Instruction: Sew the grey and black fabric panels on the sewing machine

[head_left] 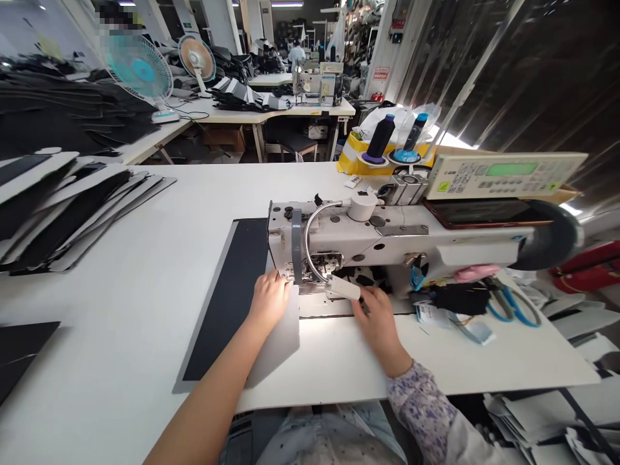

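Note:
A sewing machine [349, 226] stands on the white table, its needle area lit by a small white lamp [345, 287] on a bent metal neck. Just left of the needle, my left hand [270, 298] is closed at the top edge of a light grey panel [283, 345], fingertips partly hidden by the machine head. That panel overlaps a dark panel [225, 303] with a grey border lying flat. My right hand [380, 323] is at the right end of the lamp, fingers curled in; something small and dark shows between them, too hidden to name.
Blue-handled scissors [516, 307] and black scraps [462, 297] lie right of the machine. Stacked panels [72, 206] are at the left. Two thread cones [380, 139] and a control panel [506, 175] stand behind. Farther back are fans [140, 68] and another sewing machine [317, 87].

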`<state>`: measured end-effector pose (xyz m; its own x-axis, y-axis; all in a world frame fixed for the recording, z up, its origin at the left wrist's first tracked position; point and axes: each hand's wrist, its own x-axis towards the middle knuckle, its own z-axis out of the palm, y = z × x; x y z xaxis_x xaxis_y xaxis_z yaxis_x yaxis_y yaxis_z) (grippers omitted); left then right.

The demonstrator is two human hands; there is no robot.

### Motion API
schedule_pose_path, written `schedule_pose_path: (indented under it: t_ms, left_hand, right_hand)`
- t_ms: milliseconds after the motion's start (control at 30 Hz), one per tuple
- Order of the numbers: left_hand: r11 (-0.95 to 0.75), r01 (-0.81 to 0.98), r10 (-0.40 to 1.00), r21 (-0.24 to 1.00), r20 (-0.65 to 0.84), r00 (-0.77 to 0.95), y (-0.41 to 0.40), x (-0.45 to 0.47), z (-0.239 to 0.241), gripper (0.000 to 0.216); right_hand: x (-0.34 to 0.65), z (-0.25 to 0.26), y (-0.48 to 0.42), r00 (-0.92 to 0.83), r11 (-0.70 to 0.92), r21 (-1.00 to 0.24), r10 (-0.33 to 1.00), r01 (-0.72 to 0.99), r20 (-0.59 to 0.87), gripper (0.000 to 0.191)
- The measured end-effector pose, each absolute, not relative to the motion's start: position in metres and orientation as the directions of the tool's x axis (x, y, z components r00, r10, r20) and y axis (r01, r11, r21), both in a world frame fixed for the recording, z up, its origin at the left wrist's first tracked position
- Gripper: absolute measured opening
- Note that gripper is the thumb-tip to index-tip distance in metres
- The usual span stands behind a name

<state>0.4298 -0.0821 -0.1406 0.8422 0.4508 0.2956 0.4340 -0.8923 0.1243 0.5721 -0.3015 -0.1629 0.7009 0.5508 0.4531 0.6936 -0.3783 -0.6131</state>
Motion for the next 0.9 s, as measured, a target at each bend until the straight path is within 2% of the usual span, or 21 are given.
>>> schedule_pose_path:
  t_ms: [133,200,300,400,500,600,667,733,833,900]
  left_hand:
    - [-0.922,0.321,0.376,0.216,0.305,0.875,-0.128,0.406,-0.124,0.025]
    - [-0.931,0.286,0.346,0.225,0.303,0.888,-0.145,0.398,-0.117,0.027]
    - [-0.927,0.332,0.373,0.175,0.321,0.871,-0.150,0.392,-0.112,0.014]
    - [-0.934,0.337,0.356,0.116,0.335,0.872,-0.140,0.390,-0.110,0.016]
    - [-0.938,0.311,0.346,0.154,0.348,0.871,-0.136,0.389,-0.110,0.012]
    - [-0.920,0.331,0.386,0.209,0.343,0.856,-0.138,0.389,-0.110,0.017]
    - [-0.920,0.343,0.389,0.190,0.344,0.855,-0.137,0.389,-0.111,0.011]
    - [-0.931,0.334,0.365,0.148,0.362,0.858,-0.130,0.390,-0.115,0.017]
    - [-0.938,0.330,0.345,0.109,0.418,0.840,-0.115,0.392,-0.124,0.021]
    - [-0.933,0.345,0.353,0.102,0.441,0.825,-0.107,0.394,-0.131,0.022]
  right_hand:
    - [0.531,-0.157,-0.267,0.768,-0.181,-0.879,0.583,0.442,0.266,0.023]
    - [0.511,-0.154,-0.248,0.774,-0.079,-0.948,0.600,0.309,0.202,0.022]
    - [0.497,-0.150,-0.232,0.725,0.007,-0.987,0.677,0.162,0.124,0.020]
    - [0.503,-0.148,-0.229,0.638,0.015,-0.990,0.763,0.143,0.104,0.017]
    - [0.510,-0.147,-0.229,0.628,0.003,-0.984,0.770,0.178,0.115,0.016]
    - [0.512,-0.147,-0.226,0.634,0.012,-0.993,0.769,0.118,0.084,0.018]
    - [0.512,-0.147,-0.224,0.606,0.009,-0.986,0.788,0.164,0.108,0.015]
    - [0.517,-0.147,-0.223,0.559,0.002,-0.940,0.803,0.341,0.205,0.010]
    - [0.530,-0.148,-0.222,0.366,0.021,-0.711,0.846,0.703,0.388,0.009]
    - [0.539,-0.148,-0.221,0.233,0.022,-0.522,0.879,0.852,0.416,0.016]
